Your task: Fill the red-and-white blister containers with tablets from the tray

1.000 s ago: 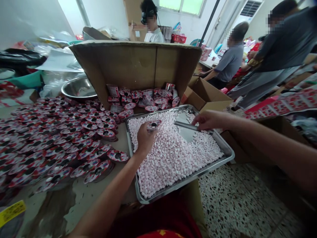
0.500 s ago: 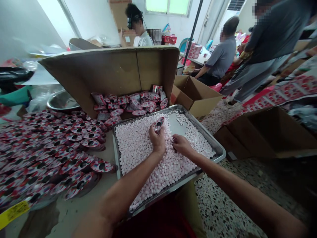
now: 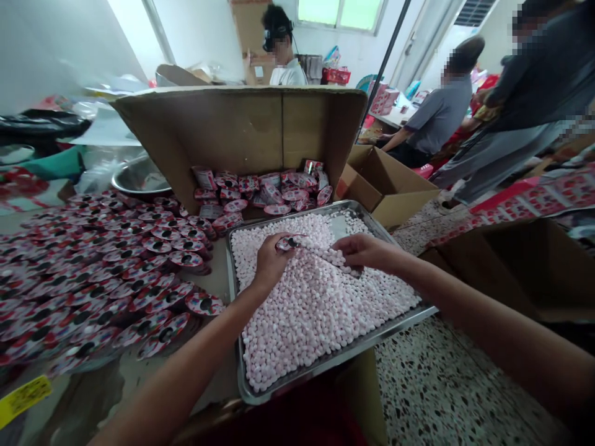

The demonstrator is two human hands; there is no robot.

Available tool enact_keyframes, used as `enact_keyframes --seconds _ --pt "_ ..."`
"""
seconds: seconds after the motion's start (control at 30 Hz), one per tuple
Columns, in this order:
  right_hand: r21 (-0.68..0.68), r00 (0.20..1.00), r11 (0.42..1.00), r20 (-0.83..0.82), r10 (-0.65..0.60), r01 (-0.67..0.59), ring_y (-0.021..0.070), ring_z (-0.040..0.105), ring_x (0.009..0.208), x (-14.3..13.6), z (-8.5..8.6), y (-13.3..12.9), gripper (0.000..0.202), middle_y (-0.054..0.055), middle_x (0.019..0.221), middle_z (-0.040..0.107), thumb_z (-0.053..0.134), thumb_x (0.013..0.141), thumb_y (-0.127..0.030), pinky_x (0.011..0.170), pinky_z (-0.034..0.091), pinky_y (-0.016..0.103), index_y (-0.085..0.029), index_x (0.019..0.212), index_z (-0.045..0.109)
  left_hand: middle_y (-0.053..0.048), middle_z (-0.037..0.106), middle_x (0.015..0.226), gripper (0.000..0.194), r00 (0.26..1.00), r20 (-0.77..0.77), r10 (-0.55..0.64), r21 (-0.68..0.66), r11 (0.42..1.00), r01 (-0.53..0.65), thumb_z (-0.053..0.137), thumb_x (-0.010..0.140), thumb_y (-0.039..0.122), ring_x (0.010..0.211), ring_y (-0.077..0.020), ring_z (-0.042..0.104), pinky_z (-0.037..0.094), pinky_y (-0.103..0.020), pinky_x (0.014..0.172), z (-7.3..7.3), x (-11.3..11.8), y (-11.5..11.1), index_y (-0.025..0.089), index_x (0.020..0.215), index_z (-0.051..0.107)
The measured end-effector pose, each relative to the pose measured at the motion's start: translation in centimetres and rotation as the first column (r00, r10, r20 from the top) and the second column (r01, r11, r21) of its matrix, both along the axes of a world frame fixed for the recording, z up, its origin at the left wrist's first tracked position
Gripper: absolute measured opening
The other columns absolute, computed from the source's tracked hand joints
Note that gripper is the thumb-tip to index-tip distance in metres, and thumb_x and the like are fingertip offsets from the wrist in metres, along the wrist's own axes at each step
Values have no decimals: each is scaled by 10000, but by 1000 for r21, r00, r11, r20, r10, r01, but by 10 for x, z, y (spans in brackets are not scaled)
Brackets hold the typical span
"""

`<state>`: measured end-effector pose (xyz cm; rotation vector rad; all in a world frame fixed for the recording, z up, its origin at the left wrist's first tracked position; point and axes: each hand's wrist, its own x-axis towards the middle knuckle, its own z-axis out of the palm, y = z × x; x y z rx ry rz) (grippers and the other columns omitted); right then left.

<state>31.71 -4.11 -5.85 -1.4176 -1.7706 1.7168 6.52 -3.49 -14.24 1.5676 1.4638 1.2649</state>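
Observation:
My left hand [image 3: 272, 260] grips a small oval printed container [image 3: 290, 242] in red and white, with a dark opening, tilted above the tray. My right hand [image 3: 362, 253] is closed on what looks like a narrow scoop [image 3: 357, 271], mostly hidden under a line of white pellets [image 3: 332, 255] that runs towards the container. Beneath both hands, a metal tray [image 3: 233, 291] is spread with many small whitish-pink pellets [image 3: 316, 310], heaped in the middle. Part of the tray's bottom shows bare near the far side.
Rows of similar oval containers [image 3: 158, 300] stand on the table at left. More lie in a tipped cardboard box [image 3: 232, 133] behind the tray. An open carton [image 3: 395, 186] is at right, a metal bowl [image 3: 139, 176] at far left. Several people are beyond.
My right hand has risen out of the pellets, with a line of them now lifted towards the container. My left hand has tilted the container and lowered it slightly. The view has shifted left.

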Motion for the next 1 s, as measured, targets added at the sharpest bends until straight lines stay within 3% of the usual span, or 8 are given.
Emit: enact_keyframes --seconds 0.2,0.37,0.47,0.6,0.7,0.8,0.9,1.0 --pt "-25 959 988 238 152 -151 62 436 411 -17 41 22 291 -54 481 550 672 600 -135 378 307 187 -146 885 728 -54 683 1076 394 989 -135 -66 163 983 88 738 696 62 1043 -220 634 492 -360 958 4 -2 -12 220 1056 712" --pt "-96 894 972 382 233 -213 77 465 434 -33 75 31 225 -16 514 589 715 620 -163 384 311 192 -139 839 757 -67 689 1074 360 979 -162 -122 142 979 145 742 716 99 1043 -231 635 497 -365 947 5 -5 -12 215 1056 716" --pt "-136 896 969 371 244 -208 90 496 464 -35 83 29 229 5 563 632 765 616 -214 408 340 198 -156 837 774 -66 695 1075 376 980 -148 -130 69 987 142 753 694 109 1026 -238 644 509 -360 919 2 -7 -12 211 1054 719" --pt "-85 941 988 306 147 -127 81 469 452 -18 81 16 286 -10 568 641 847 552 -252 407 310 199 -194 825 787 -55 713 1031 380 990 -107 -89 -21 996 87 786 674 156 929 -229 660 521 -350 866 0 -9 -11 210 1045 723" --pt "-30 967 999 250 39 -33 86 459 451 11 64 -1 377 -11 577 631 844 579 -322 415 309 215 -188 926 781 -49 718 1002 352 990 -62 -125 -27 992 123 788 716 240 887 -211 663 527 -324 826 5 -10 -17 215 1060 716" --pt "127 968 976 158 -196 177 92 442 462 42 26 -17 475 -18 581 597 794 632 -397 439 324 231 -158 1038 738 -74 697 1023 316 968 -237 -85 87 990 109 764 750 228 952 -235 642 511 -357 877 16 -11 -30 207 1062 713" --pt "355 890 849 87 -448 393 96 422 471 56 -26 -25 500 -40 555 531 715 670 -427 453 302 233 -113 1058 701 -89 675 1082 370 887 -456 -80 207 959 193 703 768 115 1067 -263 598 466 -406 980 24 -14 -44 226 1121 702" --pt "567 825 727 140 -548 387 110 467 523 53 -67 -24 433 -32 585 542 619 722 -384 506 325 232 -117 1052 707 -84 673 1117 385 888 -457 -39 212 966 151 696 770 112 1108 -265 589 450 -419 1016 22 -22 -48 247 1130 703"
